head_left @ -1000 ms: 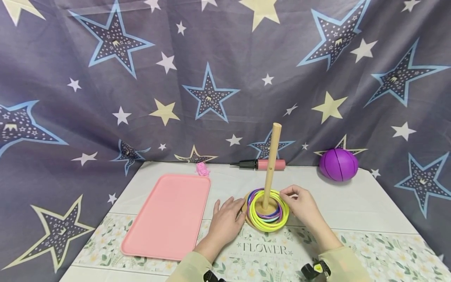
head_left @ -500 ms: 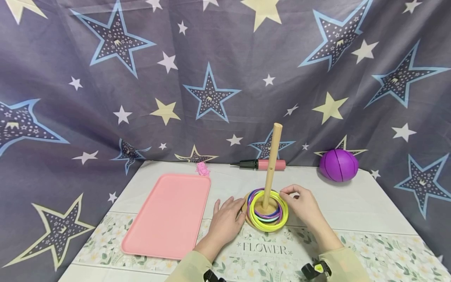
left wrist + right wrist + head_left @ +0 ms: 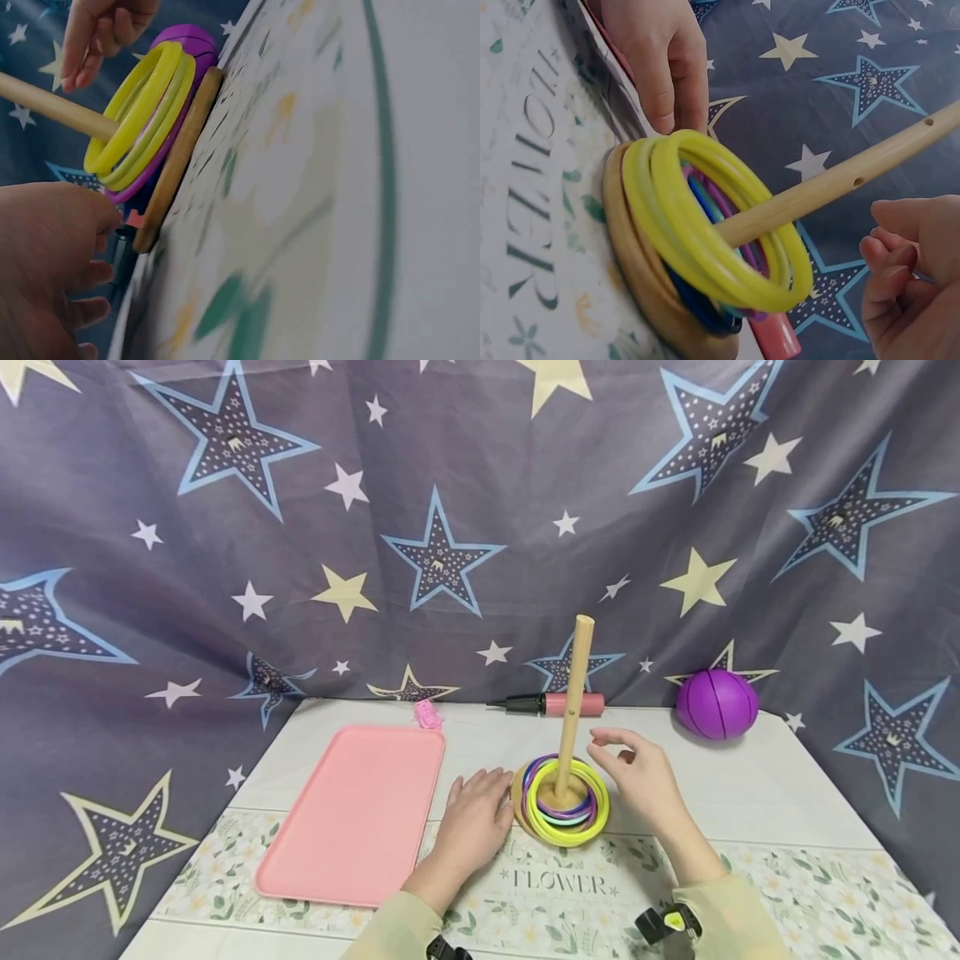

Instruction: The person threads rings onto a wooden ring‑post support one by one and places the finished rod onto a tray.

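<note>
A wooden peg (image 3: pixel 574 710) stands upright on a round wooden base (image 3: pixel 517 795). Several rings lie stacked around its foot, yellow rings (image 3: pixel 566 838) on top and purple, blue and pale green ones below. Beside the base's left edge rests my left hand (image 3: pixel 472 827), fingers extended and nothing in them; whether it touches the wood I cannot tell. My right hand (image 3: pixel 648 781) hovers right of the peg with fingers bent loosely. In the right wrist view, no ring lies in that hand (image 3: pixel 919 281), and a gap separates it from the yellow rings (image 3: pixel 676 214).
A pink tray (image 3: pixel 356 814) lies left of the left hand. Along the back are a small pink object (image 3: pixel 428 715), a red-and-black hand pump (image 3: pixel 573 704) and a purple ball (image 3: pixel 717 704). A star-patterned curtain (image 3: pixel 495 460) hangs behind the table.
My right hand has come off the rings' right edge and risen slightly, its fingers parting. The left hand has drawn back a little from the base. The head view has shifted slightly.
</note>
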`<state>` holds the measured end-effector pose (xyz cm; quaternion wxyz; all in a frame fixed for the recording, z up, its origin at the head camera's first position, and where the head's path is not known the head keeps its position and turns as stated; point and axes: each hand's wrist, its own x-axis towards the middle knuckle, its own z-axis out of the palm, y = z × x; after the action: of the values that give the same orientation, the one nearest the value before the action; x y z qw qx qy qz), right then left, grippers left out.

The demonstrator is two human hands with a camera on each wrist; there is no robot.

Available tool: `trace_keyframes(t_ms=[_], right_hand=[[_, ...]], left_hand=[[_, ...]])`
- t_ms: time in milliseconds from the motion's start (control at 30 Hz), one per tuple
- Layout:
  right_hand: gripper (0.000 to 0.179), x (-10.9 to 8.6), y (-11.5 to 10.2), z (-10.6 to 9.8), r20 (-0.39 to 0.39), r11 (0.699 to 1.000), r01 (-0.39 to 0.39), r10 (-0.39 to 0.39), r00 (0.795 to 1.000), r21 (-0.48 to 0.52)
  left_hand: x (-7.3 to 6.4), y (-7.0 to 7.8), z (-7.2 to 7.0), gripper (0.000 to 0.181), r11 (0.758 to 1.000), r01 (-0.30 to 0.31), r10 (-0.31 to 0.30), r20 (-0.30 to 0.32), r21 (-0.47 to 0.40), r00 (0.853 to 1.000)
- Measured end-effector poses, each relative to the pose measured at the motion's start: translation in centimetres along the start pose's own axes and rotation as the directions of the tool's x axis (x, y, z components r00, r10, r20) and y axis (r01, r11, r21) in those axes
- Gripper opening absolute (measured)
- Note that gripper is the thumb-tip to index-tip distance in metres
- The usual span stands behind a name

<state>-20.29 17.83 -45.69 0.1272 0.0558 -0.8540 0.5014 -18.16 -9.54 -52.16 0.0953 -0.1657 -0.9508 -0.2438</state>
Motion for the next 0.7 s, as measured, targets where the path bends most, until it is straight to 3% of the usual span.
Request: trace_keyframes(t_ms=[133,367,700], right_hand=[[0.034,0.2,-0.9,0.1,0.004,1.000,0.011,-0.011,1.000,0.011],[0.037,0.6,-2.1,0.4,-0.001,0.999,0.039,-0.039,0.999,0.017],[0.035,0.7,-3.0,1.1,0.029,0.993,0.045,-0.048,0.998,0.112]], left_hand=[[-0.4,-0.5,-1.4,0.050,0.999,0.011,-0.011,-0.006,0.043,1.000],[-1.6,-2.5,-4.4,0.053,0.999,-0.031,0.031,-0.037,0.025,0.999],[-3.6,-6.4,-8.9,0.054,0.998,0.016,-0.009,-0.117,0.059,0.993]])
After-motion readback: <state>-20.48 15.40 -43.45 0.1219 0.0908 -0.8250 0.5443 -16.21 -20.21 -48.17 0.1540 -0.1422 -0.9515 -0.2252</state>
